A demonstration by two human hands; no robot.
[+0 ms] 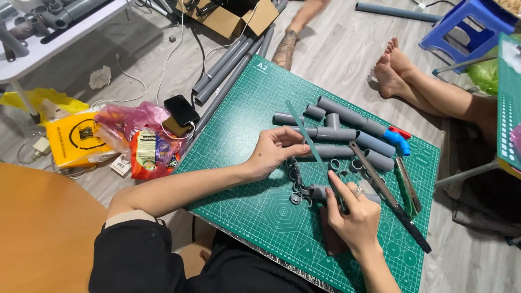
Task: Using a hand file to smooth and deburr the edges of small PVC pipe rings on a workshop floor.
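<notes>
Hands: left hand (274, 150) curled on a grey pipe (325, 151), right hand (353, 217) pinching a thin green strip (306, 135)
Mat: green cutting mat (260, 206) under both hands
Pipes: more grey pipe pieces (347, 116) just beyond left fingers
Saw: handsaw (388, 195) right beside right hand
Rings: small grey rings (297, 187) between hands

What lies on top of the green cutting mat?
On the green cutting mat: grey pipe pieces, cut grey rings, a blue tap, a file, both hands. What lies beneath the right hand is hidden.
</notes>
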